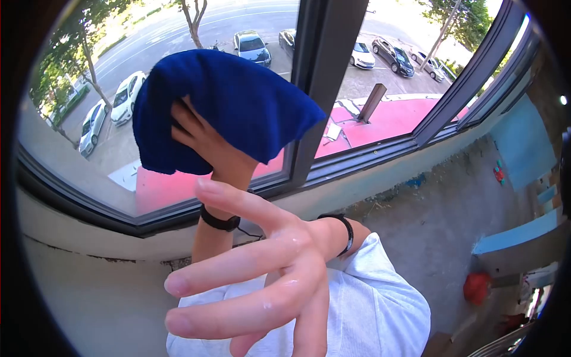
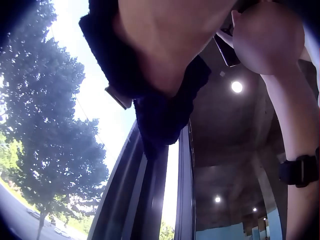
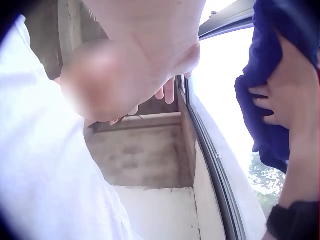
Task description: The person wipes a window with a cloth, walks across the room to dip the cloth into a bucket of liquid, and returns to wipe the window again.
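Note:
A dark blue cloth (image 1: 238,101) hangs bunched in front of the window glass in the head view. My left hand (image 1: 205,134) holds it, several fingers showing against a fold and the rest hidden by the fabric. In the left wrist view the cloth (image 2: 162,117) drapes below the hand, dark against the light. My right hand (image 1: 267,262) is raised close to the head camera with its fingers spread and nothing in them. The right wrist view shows the left hand (image 3: 287,95) beside the window, fingers over the cloth (image 3: 265,65).
A dark window frame (image 1: 324,77) divides the panes above a low sill (image 1: 380,152). Outside are parked cars (image 1: 253,47), trees and a red paved strip (image 1: 398,116). A rough concrete floor (image 1: 410,238) lies to the right, with a red object (image 1: 477,288) on it.

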### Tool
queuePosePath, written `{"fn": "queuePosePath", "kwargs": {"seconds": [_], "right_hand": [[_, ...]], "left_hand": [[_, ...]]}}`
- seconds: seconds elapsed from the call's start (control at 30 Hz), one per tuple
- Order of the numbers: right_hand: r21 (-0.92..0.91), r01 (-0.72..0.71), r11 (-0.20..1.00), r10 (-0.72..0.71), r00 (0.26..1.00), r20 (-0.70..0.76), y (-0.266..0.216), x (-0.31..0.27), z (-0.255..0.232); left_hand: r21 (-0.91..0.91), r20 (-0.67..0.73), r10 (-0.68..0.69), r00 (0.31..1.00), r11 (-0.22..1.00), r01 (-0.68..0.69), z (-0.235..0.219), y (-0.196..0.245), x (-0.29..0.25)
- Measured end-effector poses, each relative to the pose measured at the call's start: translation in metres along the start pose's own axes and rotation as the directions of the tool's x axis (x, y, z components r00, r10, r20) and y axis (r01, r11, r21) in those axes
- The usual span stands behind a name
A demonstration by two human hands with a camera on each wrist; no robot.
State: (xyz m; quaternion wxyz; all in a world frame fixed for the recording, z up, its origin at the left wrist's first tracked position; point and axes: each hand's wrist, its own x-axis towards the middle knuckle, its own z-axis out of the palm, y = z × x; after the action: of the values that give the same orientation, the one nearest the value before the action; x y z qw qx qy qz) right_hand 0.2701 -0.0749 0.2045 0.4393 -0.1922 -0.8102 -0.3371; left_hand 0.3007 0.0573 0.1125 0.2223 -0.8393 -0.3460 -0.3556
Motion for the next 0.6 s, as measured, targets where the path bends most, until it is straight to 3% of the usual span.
{"fn": "queuePosePath", "kwargs": {"seconds": [0.07, 0.13, 0.17, 0.23, 0.37, 0.43, 0.47, 0.53, 0.57, 0.6], "right_hand": [[0.013, -0.010, 1.000, 0.011, 0.999, -0.039, -0.006, -0.006, -0.003], [0.009, -0.059, 0.998, 0.059, 0.973, -0.222, -0.012, -0.009, 0.004], [0.006, -0.068, 0.998, 0.068, 0.972, -0.223, -0.013, -0.009, 0.011], [-0.069, -0.021, 0.997, -0.010, 0.908, -0.418, -0.011, -0.008, 0.023], [-0.122, 0.028, 0.992, -0.069, 0.936, -0.344, -0.004, -0.009, 0.024], [-0.210, -0.086, 0.974, -0.084, 0.724, -0.684, -0.001, -0.002, 0.056], [-0.208, -0.091, 0.974, -0.079, 0.723, -0.686, -0.003, -0.002, 0.064], [-0.061, -0.105, 0.993, 0.034, 0.726, -0.687, -0.004, -0.002, 0.073], [-0.061, -0.106, 0.992, 0.036, 0.726, -0.687, -0.002, -0.003, 0.078], [-0.075, -0.093, 0.993, 0.017, 0.732, -0.681, 0.001, -0.002, 0.081]], "left_hand": [[-0.085, -0.100, 0.018, 0.995, 0.996, -0.027, -0.005, 0.003, 0.001], [-0.172, -0.191, 0.035, 0.981, 0.983, -0.068, -0.010, 0.006, 0.002], [-0.217, -0.237, 0.037, 0.971, 0.972, -0.090, -0.012, 0.008, 0.002], [-0.300, -0.329, 0.034, 0.944, 0.944, -0.139, -0.014, 0.010, 0.002], [-0.273, -0.312, 0.033, 0.950, 0.954, -0.122, -0.008, 0.011, 0.002], [-0.333, -0.298, -0.063, 0.952, 0.942, -0.041, 0.003, 0.010, 0.003], [-0.332, -0.293, -0.062, 0.954, 0.942, -0.040, 0.003, 0.010, 0.003], [0.041, -0.160, -0.073, 0.984, 0.996, 0.081, -0.006, 0.011, 0.007], [0.041, -0.159, -0.073, 0.985, 0.996, 0.081, -0.003, 0.009, 0.009], [-0.009, -0.268, -0.054, 0.962, 0.999, 0.054, 0.001, 0.007, 0.010]]}}
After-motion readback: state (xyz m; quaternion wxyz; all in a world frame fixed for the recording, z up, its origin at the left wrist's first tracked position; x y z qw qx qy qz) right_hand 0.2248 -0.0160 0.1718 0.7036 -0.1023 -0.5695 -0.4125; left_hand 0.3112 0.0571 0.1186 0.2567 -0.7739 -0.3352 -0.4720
